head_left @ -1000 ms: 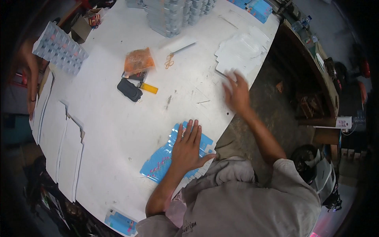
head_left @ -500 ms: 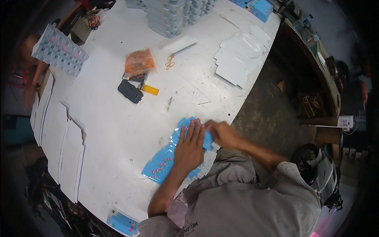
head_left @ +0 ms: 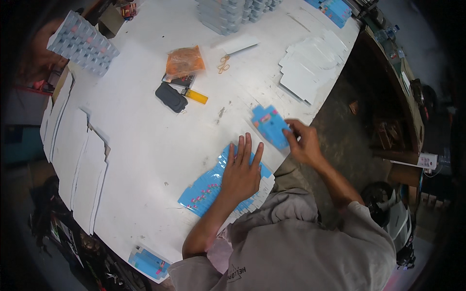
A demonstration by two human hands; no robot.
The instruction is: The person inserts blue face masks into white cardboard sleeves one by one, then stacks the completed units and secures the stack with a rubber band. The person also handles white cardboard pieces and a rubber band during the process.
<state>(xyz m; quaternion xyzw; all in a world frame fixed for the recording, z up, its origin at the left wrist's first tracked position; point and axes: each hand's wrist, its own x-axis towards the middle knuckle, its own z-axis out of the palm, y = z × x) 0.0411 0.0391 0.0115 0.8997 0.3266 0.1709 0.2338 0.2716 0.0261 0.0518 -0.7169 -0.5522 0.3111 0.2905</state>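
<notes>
Moved since half a second ago: right hand [head_left: 305, 143], out from the far end of the fanned blue cards [head_left: 199, 196], up and to the right, with a single blue card [head_left: 270, 127]; left hand [head_left: 241, 177] still on the fanned blue cards, but with fingers spread wider.

In the right hand, thumb and fingers pinched together on the near right end of the single blue card; the rest jutting out above the white table [head_left: 141, 160], close to its right edge, apart from the fanned blue cards; slightly blurred, contact with the tabletop impossible to tell. In the left hand, no grip on anything; laid palm down, fingers stretched out, across the fanned blue cards; those overlapping in a slanting band before the lap, glossy blue with pink marks at left, pale edges toward the lap.

Beyond the single blue card, overlapping white sheets [head_left: 310, 65]; farther left, orange-handled scissors [head_left: 224, 64], then an orange packet [head_left: 185, 62], a dark case [head_left: 171, 98] and a yellow oblong piece [head_left: 196, 96], near one another; at the left side, long white boards [head_left: 77, 160] with jagged ends, and above them a tilted grey stack [head_left: 82, 42]; at the top, taller grey stacks [head_left: 218, 14]; at the lower left edge, a small batch of blue cards [head_left: 148, 264].
</notes>
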